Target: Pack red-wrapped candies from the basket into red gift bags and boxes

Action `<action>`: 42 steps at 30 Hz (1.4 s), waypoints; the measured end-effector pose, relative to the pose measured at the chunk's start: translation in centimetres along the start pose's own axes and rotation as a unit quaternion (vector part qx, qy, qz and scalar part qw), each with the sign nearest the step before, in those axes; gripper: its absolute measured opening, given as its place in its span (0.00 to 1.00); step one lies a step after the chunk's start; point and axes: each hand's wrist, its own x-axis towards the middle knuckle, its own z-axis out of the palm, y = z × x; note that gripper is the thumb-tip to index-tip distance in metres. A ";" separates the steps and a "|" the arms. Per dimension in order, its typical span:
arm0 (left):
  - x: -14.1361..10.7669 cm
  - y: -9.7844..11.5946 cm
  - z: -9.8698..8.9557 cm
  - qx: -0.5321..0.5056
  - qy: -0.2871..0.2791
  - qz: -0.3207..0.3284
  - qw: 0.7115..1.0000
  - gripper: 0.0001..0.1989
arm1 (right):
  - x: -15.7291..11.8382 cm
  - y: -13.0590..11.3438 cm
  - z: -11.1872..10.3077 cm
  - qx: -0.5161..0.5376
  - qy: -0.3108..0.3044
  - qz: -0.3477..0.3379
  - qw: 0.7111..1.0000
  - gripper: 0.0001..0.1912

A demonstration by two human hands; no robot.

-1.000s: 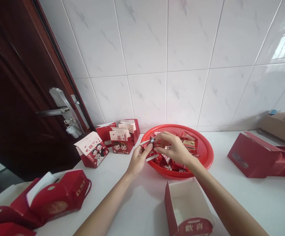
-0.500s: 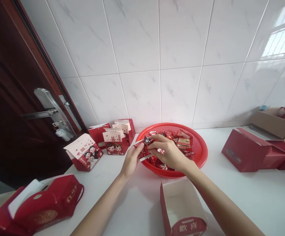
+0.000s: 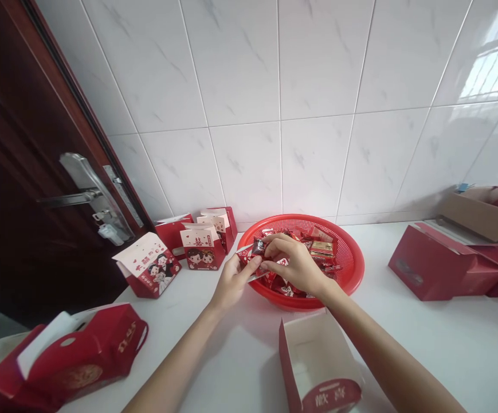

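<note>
Over the near left rim of a red plastic basket [image 3: 352,261], my two hands meet. My left hand [image 3: 231,280] is closed around a few wrapped candies [image 3: 243,256] in red and white wrappers. The fingers of my right hand [image 3: 294,259] are curled in a pinch at a dark-wrapped candy [image 3: 258,247] on top of them; its fingertips are partly hidden. Many red-wrapped candies and a gold-and-red one [image 3: 321,250] lie in the basket below. In front of the basket, an open red gift box [image 3: 289,367] with a pale inside stands near my right forearm.
Small red-and-white boxes with cartoon couples [image 3: 203,252] [image 3: 149,267] stand at the back left by the wall. A red handled box [image 3: 85,355] is at the front left. On the right are more red boxes [image 3: 429,267] and a brown carton [image 3: 474,215]. A dark door [image 3: 20,172] borders the left.
My right fingers have drawn in and curled closer around the dark-wrapped candy. My left hand has tilted slightly, with its thumb now over the candies. The boxes and basket stay put.
</note>
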 end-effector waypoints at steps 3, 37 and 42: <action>0.0 0.0 0.1 -0.004 0.006 0.004 1.000 0.24 | 0.0 0.0 -0.1 0.018 0.003 0.004 1.000 0.06; -0.1 -1.0 0.1 0.055 0.049 0.105 0.992 0.28 | -0.3 -0.1 0.0 -0.002 -0.017 -0.002 1.000 0.08; 0.1 0.0 0.0 0.012 0.036 0.069 0.997 0.28 | -0.3 -0.3 0.2 0.055 -0.020 0.032 0.998 0.15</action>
